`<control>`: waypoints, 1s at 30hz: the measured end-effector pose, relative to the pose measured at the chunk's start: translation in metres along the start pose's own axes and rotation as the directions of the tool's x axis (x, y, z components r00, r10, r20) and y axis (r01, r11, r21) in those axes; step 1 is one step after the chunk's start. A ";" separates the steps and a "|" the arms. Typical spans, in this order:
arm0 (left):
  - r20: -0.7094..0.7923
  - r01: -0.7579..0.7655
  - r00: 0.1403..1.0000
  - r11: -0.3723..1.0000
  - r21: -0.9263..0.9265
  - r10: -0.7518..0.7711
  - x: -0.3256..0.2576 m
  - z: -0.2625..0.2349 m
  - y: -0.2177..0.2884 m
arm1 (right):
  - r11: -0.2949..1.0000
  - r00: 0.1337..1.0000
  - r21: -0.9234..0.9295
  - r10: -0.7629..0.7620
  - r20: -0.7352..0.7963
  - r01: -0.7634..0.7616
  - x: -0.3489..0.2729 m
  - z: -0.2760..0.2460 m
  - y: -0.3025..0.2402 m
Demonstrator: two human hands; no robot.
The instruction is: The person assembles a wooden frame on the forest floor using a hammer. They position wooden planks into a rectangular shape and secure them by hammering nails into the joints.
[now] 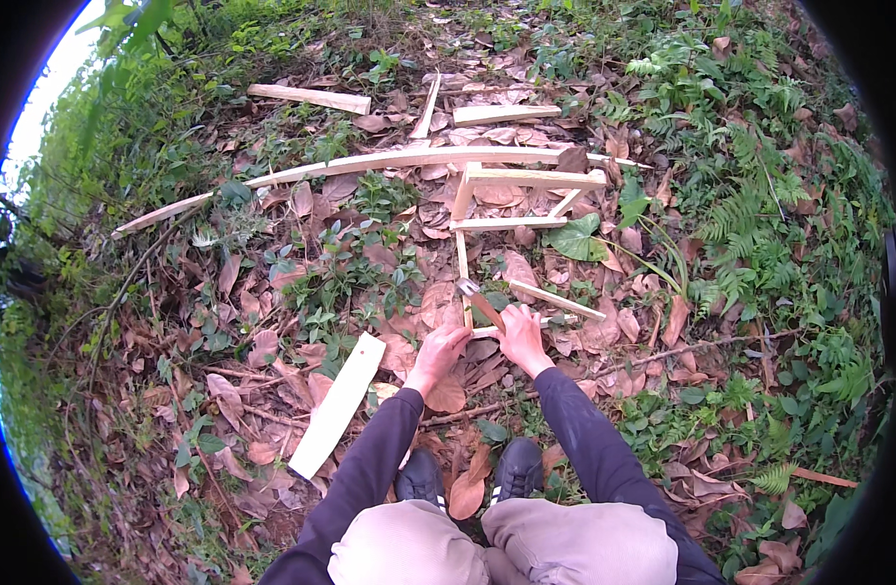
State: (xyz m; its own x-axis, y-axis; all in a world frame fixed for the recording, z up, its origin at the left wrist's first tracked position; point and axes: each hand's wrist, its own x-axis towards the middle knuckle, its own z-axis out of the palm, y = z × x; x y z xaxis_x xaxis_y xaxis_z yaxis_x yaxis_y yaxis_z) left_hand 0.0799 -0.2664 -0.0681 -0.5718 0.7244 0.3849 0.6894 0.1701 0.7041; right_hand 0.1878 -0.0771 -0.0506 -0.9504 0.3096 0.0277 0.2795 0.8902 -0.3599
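Observation:
My right hand [523, 339] is closed round the brown handle of a hammer [487, 309], its metal head pointing up and to the left. My left hand [442, 355] is closed, fingertips pinching the near end of a pale wooden strip [483, 332] that shows between the two hands. Just beyond them, a slender upright strip [463, 255] runs away toward a small frame of pale wood pieces [536, 178], with crossbars and a short slanting piece. Whether a nail sits between my left fingers is too small to tell.
A wide pale board [339, 405] lies left of my left forearm. A loose stick [557, 299] rests right of the hammer. Beyond the frame stretches a long curved strip [399, 159], with cut pieces [506, 114] behind. Dry leaves, twigs and green plants cover the ground.

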 end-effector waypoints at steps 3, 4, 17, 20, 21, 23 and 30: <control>-0.020 0.038 0.999 0.999 -0.010 -0.038 -0.002 0.002 0.001 | 1.000 1.000 -0.010 0.000 -0.008 0.000 0.000 0.000 -0.002; -0.023 0.028 0.999 1.000 0.001 -0.028 -0.001 0.003 0.001 | 1.000 1.000 -0.008 -0.010 -0.025 0.010 0.000 0.000 -0.002; -0.049 0.098 0.994 0.995 -0.011 -0.098 -0.005 0.014 0.001 | 0.998 0.999 -0.061 0.007 0.036 -0.005 0.004 0.003 0.002; -0.047 0.049 0.998 0.999 -0.007 -0.049 -0.002 0.016 0.001 | 0.999 1.000 -0.051 0.010 0.026 -0.009 0.002 0.004 0.004; -0.049 0.047 0.998 0.999 -0.007 -0.047 -0.003 0.015 -0.001 | 0.999 1.000 -0.043 0.008 0.021 -0.007 0.004 0.003 0.002; -0.054 0.043 0.998 0.999 -0.008 -0.043 -0.006 0.013 -0.005 | 0.999 1.000 -0.040 0.011 0.023 -0.010 0.004 0.003 -0.003; -0.078 0.104 0.992 0.995 -0.001 -0.104 -0.007 0.018 -0.003 | 0.999 1.000 -0.039 0.016 0.023 -0.015 0.002 0.002 -0.003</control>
State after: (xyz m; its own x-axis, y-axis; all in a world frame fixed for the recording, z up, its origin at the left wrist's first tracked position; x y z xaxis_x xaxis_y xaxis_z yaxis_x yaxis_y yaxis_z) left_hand 0.0904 -0.2601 -0.0836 -0.6734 0.6484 0.3551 0.6257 0.2442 0.7408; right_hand 0.1847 -0.0802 -0.0510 -0.9486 0.3166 0.0007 0.2993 0.8976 -0.3236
